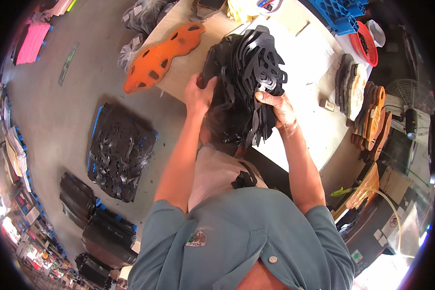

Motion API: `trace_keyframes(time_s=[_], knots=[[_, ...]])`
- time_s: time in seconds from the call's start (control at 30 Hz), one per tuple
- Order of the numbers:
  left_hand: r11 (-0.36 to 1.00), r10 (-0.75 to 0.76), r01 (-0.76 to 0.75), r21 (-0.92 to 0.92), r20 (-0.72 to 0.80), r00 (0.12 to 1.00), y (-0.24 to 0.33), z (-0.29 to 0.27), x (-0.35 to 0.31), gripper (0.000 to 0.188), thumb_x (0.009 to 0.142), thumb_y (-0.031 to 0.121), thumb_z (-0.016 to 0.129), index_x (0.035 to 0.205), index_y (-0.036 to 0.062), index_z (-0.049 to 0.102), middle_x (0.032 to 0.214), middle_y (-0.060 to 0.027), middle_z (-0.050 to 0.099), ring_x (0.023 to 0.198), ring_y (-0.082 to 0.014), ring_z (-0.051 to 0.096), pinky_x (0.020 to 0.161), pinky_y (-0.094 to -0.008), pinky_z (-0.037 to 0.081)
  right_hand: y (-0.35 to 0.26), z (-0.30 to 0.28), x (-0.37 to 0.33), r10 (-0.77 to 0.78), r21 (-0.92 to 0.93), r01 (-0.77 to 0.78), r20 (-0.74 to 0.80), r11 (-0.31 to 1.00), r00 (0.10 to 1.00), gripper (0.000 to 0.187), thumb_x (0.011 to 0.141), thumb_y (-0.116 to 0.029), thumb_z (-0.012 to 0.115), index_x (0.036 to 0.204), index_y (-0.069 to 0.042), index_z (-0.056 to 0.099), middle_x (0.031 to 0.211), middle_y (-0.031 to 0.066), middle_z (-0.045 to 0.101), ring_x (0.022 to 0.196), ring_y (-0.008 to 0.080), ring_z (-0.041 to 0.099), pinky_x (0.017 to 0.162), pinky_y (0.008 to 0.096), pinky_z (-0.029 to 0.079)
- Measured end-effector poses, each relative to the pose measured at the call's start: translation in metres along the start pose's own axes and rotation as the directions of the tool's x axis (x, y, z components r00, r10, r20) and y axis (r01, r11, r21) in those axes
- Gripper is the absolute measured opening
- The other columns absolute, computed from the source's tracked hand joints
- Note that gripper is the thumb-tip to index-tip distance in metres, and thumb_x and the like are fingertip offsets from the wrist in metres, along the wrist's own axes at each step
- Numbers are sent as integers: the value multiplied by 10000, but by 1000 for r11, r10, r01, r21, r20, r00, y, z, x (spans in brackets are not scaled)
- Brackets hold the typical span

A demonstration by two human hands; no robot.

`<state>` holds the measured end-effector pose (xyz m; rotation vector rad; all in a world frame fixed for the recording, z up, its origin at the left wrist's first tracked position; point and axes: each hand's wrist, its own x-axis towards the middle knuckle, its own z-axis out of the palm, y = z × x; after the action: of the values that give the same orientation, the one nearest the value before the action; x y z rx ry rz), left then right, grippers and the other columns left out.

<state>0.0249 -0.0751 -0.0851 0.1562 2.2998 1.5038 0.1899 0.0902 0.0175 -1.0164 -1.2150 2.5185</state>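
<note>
A thick bundle of thin black cut-out sheets, flexible and full of curved slots, is held upright at the near edge of the pale worktable. My left hand is closed on the bundle's left side, its fingers partly hidden by the sheets. On the right side, my right hand grips the edges, thumb in front and the other fingers mostly out of sight behind. Beyond my left hand, an orange wavy template with dark oblong holes lies across the table's left corner.
On the floor at left lie piles of black cut sheets and stacked black sheets. A blue plastic crate and a red basin stand at the far right. Sole-shaped templates line the table's right side, near a fan.
</note>
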Motion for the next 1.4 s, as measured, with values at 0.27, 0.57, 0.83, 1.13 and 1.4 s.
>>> trace_keyframes(time_s=[0.27, 0.57, 0.83, 1.13, 1.4], knots=[[862, -123, 129, -490, 45, 991, 15, 13, 38, 223, 985, 196, 713, 1067, -11, 696, 916, -17, 676, 824, -93, 587, 752, -277, 495, 5, 5, 13, 68, -101, -66, 22, 993, 997, 511, 789, -37, 902, 1254, -33, 689, 1109, 27, 730, 981, 168, 685, 923, 328, 557], [916, -127, 252, -312, 368, 921, 41, 7, 84, 316, 912, 186, 811, 1135, -25, 731, 1003, -40, 734, 884, -106, 647, 778, -268, 511, -3, 13, 7, 71, -304, -69, -5, 950, 997, 539, 783, -44, 873, 1283, -9, 676, 1139, 63, 735, 1017, 195, 681, 963, 356, 546], [779, 121, -11, -627, 133, 984, 80, 26, 82, 143, 960, 137, 775, 1015, 7, 753, 913, 32, 687, 790, -51, 567, 723, -232, 467, 7, 14, 14, 156, -416, -143, -1, 898, 988, 488, 761, 0, 861, 1221, 18, 699, 1111, 70, 747, 949, 162, 686, 911, 329, 566], [961, -43, 81, -265, 148, 988, 40, -9, 26, 420, 924, 247, 829, 1230, -13, 706, 1046, -70, 740, 920, -118, 652, 826, -277, 515, 17, -12, 0, 84, 1, -84, -35, 996, 996, 515, 825, -13, 830, 1303, 33, 643, 1136, 103, 734, 982, 235, 717, 894, 376, 596], [993, -108, 113, 21, 498, 860, -9, -56, -31, 343, 933, 208, 767, 1179, -24, 711, 1048, -74, 736, 966, -165, 670, 888, -322, 511, 20, -24, 11, 156, 207, -140, -64, 968, 986, 486, 871, -69, 816, 1310, 39, 636, 1139, 139, 744, 952, 267, 756, 884, 401, 635]])
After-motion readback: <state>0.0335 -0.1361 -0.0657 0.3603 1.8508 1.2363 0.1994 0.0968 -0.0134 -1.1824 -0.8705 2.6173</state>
